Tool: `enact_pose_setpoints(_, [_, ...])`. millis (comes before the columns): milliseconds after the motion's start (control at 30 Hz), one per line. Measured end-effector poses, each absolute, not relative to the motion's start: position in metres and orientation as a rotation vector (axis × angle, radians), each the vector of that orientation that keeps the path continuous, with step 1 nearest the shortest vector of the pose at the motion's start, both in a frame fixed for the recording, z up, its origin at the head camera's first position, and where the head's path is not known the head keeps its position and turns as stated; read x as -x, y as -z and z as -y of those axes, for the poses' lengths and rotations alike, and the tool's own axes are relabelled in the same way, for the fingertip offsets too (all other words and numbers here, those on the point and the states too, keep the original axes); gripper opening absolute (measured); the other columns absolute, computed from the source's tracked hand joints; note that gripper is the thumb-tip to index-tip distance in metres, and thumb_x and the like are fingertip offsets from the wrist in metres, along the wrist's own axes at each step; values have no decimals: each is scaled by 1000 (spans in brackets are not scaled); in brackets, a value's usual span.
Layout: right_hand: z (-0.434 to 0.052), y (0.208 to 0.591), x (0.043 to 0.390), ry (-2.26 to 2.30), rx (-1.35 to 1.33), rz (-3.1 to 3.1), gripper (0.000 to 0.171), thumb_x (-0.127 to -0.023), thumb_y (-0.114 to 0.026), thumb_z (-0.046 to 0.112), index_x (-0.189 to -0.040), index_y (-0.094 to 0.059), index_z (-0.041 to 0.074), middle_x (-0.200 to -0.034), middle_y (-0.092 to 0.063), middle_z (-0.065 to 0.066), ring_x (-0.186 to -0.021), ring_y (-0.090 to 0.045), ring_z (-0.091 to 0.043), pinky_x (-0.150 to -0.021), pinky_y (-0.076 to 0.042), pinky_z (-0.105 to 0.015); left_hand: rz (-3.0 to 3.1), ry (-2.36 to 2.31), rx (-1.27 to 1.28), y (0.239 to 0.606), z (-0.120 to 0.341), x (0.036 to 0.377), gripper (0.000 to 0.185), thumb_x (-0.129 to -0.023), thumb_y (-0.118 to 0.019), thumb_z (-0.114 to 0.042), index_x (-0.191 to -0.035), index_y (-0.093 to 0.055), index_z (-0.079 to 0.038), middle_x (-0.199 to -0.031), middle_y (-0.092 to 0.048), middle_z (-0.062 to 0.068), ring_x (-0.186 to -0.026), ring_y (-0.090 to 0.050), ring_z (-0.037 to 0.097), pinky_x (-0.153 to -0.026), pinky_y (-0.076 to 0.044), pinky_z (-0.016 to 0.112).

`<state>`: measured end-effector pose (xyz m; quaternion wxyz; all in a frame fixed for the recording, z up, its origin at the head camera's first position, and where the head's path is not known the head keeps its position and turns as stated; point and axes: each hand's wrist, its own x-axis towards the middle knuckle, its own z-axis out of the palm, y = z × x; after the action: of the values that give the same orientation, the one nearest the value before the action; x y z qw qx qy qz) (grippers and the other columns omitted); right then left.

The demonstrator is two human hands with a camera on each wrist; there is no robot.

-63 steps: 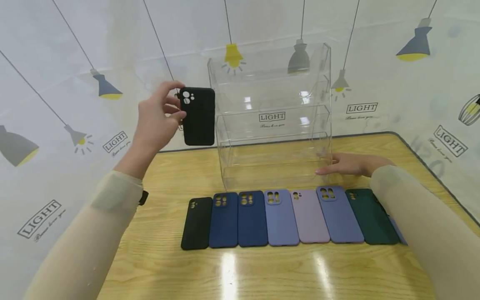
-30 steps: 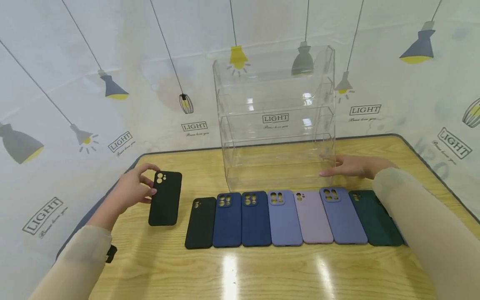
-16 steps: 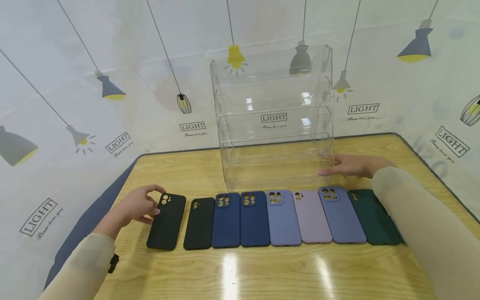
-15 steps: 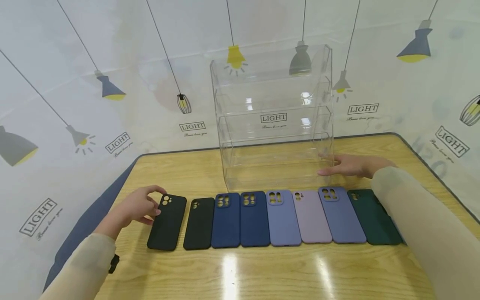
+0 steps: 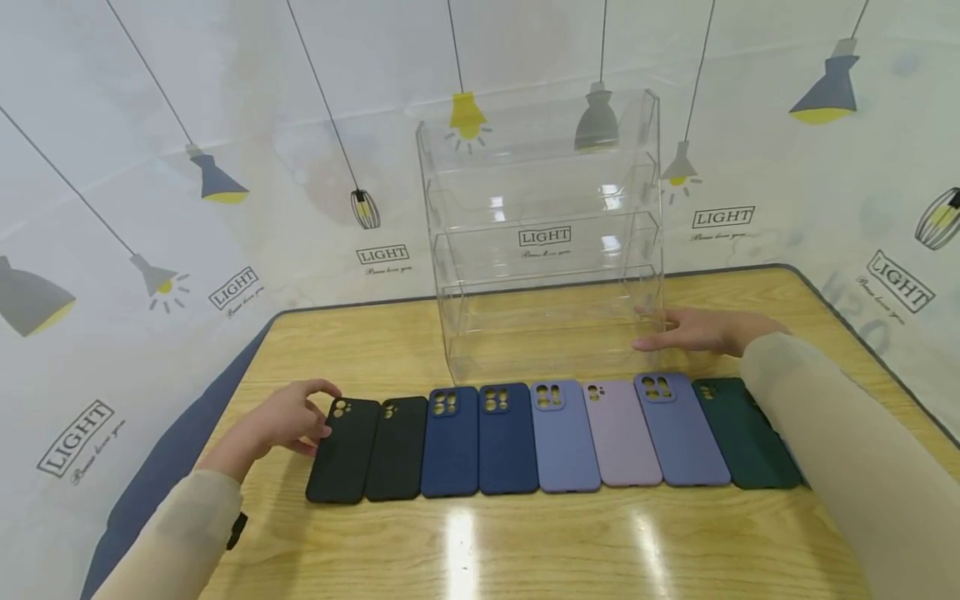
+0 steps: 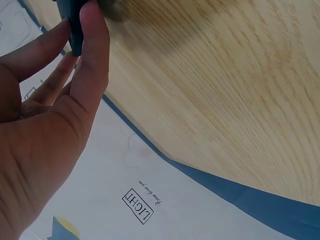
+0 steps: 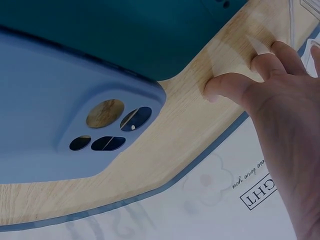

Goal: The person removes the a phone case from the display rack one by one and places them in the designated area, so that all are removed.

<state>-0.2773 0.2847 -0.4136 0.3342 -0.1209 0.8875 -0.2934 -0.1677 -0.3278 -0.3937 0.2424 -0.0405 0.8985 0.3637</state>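
In the head view my left hand [image 5: 288, 417] pinches the upper left edge of a black phone case [image 5: 343, 454]. This case lies at the left end of a row, right beside another black case [image 5: 397, 450]. The left wrist view shows the held case [image 6: 75, 27] edge-on between thumb and fingers. My right hand [image 5: 701, 329] holds the lower right side of a clear tiered display rack [image 5: 551, 354], thumb in front, fingertips seen through the plastic. The right wrist view has this hand's fingers [image 7: 227, 86] spread loosely at the rack's transparent edge.
The row continues rightward with two navy cases [image 5: 450, 450], a light purple case [image 5: 566, 446], a pink case [image 5: 622, 442], another purple case [image 5: 686, 437] and a dark green case [image 5: 750, 442]. My right sleeve [image 5: 847, 442] covers the row's right end.
My left hand has brought the black case down from beside the rack to the table, then slid it right against the row. My right hand has stayed at the rack.
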Motion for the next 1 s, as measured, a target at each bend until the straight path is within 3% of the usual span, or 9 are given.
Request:
enact_pose_setpoints(233, [-280,410,275,760,293,-2323,107,-100,-59,68,-173,3,21,-175,9,-34,-158,-1,-64,-122,-19,-81,-2469,-922,67,401,329,167,67,-93,-62,10,-157,-43,1,-121,-66,27,-95,-76,23,-76,-67,44])
enact_pose_setpoints(667, [-286,417,276,764,288,-2312,108,-98,-60,70,-173,3,24,-176,9,-32,-158,-4,-64,-121,-20,-82,-2465,-923,31,406,328,168,66,-93,-70,6,-154,-45,3,-105,-59,18,-87,-75,21,-74,-68,43])
enact_pose_setpoints(867, [-284,415,280,747,360,-2339,105,-102,-57,66,-173,4,19,-175,8,-33,-159,0,-63,-122,-17,-81,-2557,-689,-41,408,321,179,67,-95,-78,-8,-154,-48,1,-123,-64,29,-88,-73,27,-73,-66,41])
enact_pose_setpoints(1000, [-280,412,283,684,471,-2389,108,-103,-57,65,-172,8,13,-177,9,-29,-161,4,-58,-125,-10,-79,-2662,-443,-163,403,313,189,67,-95,-80,-17,-151,-51,3,-135,-63,36,-108,-72,42,-86,-62,52])
